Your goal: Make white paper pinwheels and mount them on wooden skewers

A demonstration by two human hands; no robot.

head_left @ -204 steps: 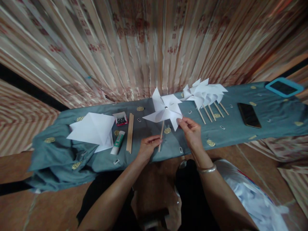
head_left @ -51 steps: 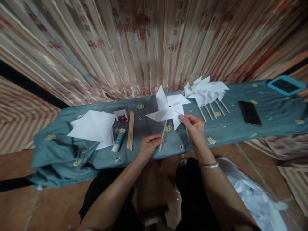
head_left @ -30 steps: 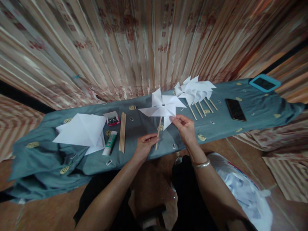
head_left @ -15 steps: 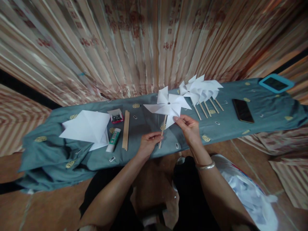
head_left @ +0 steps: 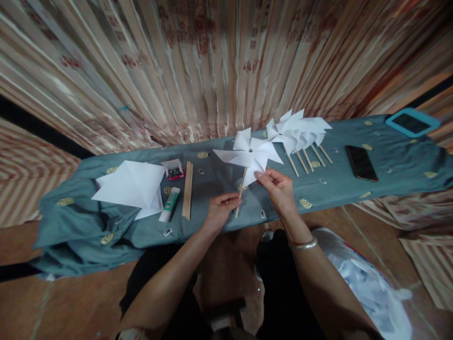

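A white paper pinwheel (head_left: 260, 157) with a dark pin at its centre is held up over the table by both my hands. My left hand (head_left: 222, 208) pinches its wooden stick near the lower end. The thumb and fingers of my right hand (head_left: 278, 184) are closed on the tip of the lower right blade. Behind it to the right lies an overlapping row of several finished pinwheels (head_left: 300, 130), their sticks pointing toward me. Left of my left hand are several loose wooden sticks (head_left: 187, 191), a glue stick (head_left: 170, 204) and a small box of pins (head_left: 173, 170).
A stack of white paper (head_left: 130, 184) lies on the left of the cloth-covered table (head_left: 212, 177). A black phone (head_left: 361, 163) and a blue-framed device (head_left: 412, 123) lie on the right. On the floor to my right stands a plastic bag (head_left: 368, 283) of paper scraps. A curtain hangs behind.
The whole view has shifted slightly, so the table items appear a little further right. Both hands keep the same hold on the pinwheel, which looks hardly changed.
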